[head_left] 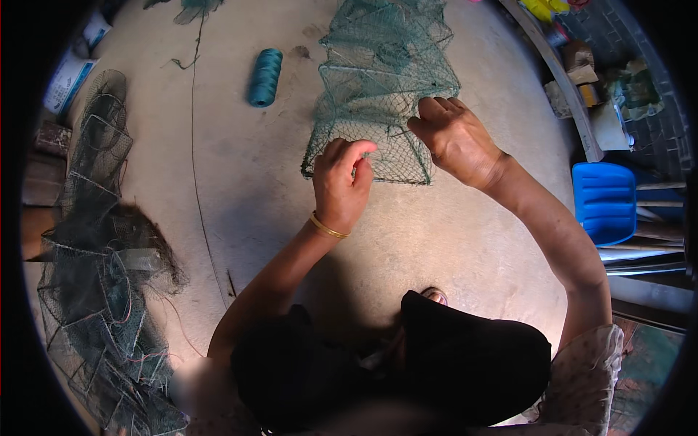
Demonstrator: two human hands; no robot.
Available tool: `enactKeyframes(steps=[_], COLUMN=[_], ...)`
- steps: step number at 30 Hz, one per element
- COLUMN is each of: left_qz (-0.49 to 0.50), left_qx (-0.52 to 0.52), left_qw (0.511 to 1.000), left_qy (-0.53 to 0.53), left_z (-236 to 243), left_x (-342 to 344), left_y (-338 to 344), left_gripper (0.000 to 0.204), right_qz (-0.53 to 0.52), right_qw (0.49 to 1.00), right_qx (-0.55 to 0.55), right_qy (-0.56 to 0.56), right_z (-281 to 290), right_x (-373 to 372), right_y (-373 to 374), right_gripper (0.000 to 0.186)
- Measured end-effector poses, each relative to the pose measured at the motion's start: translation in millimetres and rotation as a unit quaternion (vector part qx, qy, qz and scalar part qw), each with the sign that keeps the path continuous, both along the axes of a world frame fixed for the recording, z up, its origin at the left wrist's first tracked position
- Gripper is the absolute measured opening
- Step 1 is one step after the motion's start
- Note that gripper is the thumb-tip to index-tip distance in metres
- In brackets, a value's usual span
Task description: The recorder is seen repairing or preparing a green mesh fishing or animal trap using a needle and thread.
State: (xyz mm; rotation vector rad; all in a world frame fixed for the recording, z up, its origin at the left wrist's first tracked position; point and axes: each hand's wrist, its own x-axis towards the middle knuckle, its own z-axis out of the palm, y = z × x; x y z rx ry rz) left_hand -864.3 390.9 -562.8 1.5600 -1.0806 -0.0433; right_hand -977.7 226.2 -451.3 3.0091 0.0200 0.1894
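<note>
A long green net trap (389, 87) with square wire frames stretches away from me on the floor. Over the left side of its near end is my left hand (343, 178), fingers curled and a gold bracelet (329, 227) on the wrist. What it grips, if anything, is hidden. My right hand (462, 142) is closed in a fist above the trap's near right edge; its fingers hide whatever is in them. A spool of teal twine (265, 78) stands on the floor left of the trap.
Dark, bunched netting (102, 269) lies along the left side, with white buckets (67, 80) beyond it. A thin cord (195, 145) runs along the floor. At the right are a blue plastic scoop (605, 203), a wooden plank (560, 76) and assorted clutter.
</note>
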Motion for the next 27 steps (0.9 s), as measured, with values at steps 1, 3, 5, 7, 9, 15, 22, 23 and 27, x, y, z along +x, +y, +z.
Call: enactKeyframes(steps=[1,3,5,7,9,15,22,23,27], left_qz=[0.000,-0.003,-0.002,0.000,-0.005,0.003,0.001,0.001,-0.002], left_qx=[-0.001,0.000,-0.004,-0.006,-0.012,-0.002,0.000,-0.003,-0.003], left_qw=[1.000,1.000,1.000,1.000,1.000,1.000,1.000,1.000,1.000], left_qy=[0.004,0.000,0.001,-0.001,0.007,-0.002,-0.005,-0.005,-0.009], left_z=[0,0,-2,-1,-1,-3,-1,-2,0], left_x=[0,1,3,4,3,2,2,2,3], left_y=[0,1,1,1,0,0,0,0,0], left_gripper=[0.024,0.023,0.023,0.023,0.022,0.022,0.022,0.022,0.022], right_qz=[0.000,0.002,0.008,0.014,0.036,0.007,-0.029,-0.008,0.038], right_qw=[1.000,1.000,1.000,1.000,0.997,0.997,0.999,1.000,0.997], right_qx=[-0.001,-0.005,-0.005,-0.005,0.072,0.060,-0.005,0.010,0.054], right_qy=[0.004,-0.004,0.002,0.006,-0.013,-0.045,0.012,-0.004,-0.033], right_z=[-1,-3,-1,-1,-2,-4,-11,-10,-6], right_x=[0,0,1,2,0,-3,-3,-4,-4], right_y=[0,2,6,7,6,3,9,10,13], right_gripper=[0.008,0.009,0.009,0.009,0.010,0.011,0.006,0.006,0.012])
